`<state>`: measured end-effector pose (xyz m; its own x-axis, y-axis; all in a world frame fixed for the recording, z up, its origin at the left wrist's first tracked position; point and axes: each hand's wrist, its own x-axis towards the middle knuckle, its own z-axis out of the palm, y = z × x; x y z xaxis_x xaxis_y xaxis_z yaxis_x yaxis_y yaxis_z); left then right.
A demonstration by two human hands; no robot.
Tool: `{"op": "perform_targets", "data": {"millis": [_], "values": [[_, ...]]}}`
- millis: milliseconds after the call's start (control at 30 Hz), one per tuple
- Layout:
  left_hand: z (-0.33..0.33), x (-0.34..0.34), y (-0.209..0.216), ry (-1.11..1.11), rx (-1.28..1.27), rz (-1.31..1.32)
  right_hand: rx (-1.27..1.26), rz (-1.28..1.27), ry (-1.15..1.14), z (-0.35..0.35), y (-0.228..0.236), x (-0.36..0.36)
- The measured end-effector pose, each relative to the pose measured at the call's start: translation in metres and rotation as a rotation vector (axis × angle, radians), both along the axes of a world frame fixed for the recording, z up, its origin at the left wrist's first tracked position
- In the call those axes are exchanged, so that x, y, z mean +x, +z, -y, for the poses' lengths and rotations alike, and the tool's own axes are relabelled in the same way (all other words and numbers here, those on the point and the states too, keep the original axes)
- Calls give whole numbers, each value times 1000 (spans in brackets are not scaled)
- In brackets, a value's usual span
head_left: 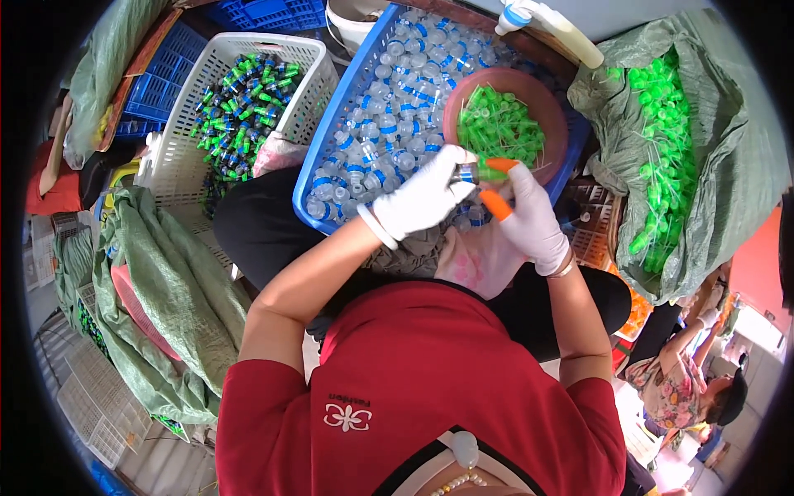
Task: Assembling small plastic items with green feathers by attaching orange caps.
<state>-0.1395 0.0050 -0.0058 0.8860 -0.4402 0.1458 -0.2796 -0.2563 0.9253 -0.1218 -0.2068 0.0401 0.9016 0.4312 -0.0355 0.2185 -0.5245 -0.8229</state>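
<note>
My left hand (426,196), in a white glove, grips a small bottle (466,174) with a dark and blue band, held sideways between thumb and fingers. From the right, my right hand (529,217) pinches a green plastic piece (488,174) at the bottle's end; orange covers sit on its thumb and a finger. Whether the piece is seated on the bottle I cannot tell. Both hands are over the near edge of a blue crate (308,186) full of small clear bottles (389,124) with blue bands. A pink bowl (556,124) on it holds green pieces with thin white stems (500,124).
At the left stands a white basket (184,124) with green-and-dark pieces (248,99). An open green sack (728,149) at the right holds more green pieces (662,165). Another green sack (178,281) lies left of me. A person (682,380) works at the far lower right.
</note>
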Motion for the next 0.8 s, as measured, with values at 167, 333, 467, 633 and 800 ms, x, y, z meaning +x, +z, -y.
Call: {"op": "perform_targets", "data": {"millis": [167,333,467,633,800], "values": [[0,-17,-7,-32,-341,-283,-116,51,69,-5,-1,-12],[-14,-32,-12,67,-188,-108,-10,21,60,-15,-26,-11],[-87,12,53,443,645,-6,34,-51,8,-13,-59,25],[-111,30,-13,589,760,522,-367,255,-117,-15,-93,76],[-83,63,-93,306,868,556,-618,210,-63,-36,-119,88]]}}
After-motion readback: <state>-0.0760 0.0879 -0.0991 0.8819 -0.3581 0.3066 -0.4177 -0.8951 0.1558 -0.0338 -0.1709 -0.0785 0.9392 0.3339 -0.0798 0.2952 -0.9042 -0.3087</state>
